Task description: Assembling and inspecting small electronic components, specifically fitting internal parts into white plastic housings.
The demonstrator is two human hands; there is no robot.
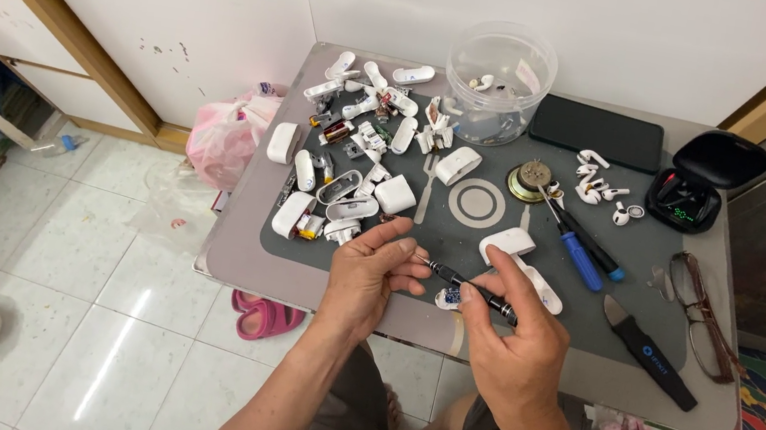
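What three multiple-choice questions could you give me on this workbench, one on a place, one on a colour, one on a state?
1. Where does the clear plastic tub stand?
A. at the far edge of the table, by the wall
B. on the floor
C. by the glasses

2. What colour is the handle of the screwdriver lying on the mat?
A. red
B. blue
C. yellow

3. How is the black earbud case?
A. shut
B. upside down
C. open, lid raised

Answers: 1 A, the tub stands at the table's far side near the wall. 2 B, its handle is blue. 3 C, the lid stands up and the inside shows.
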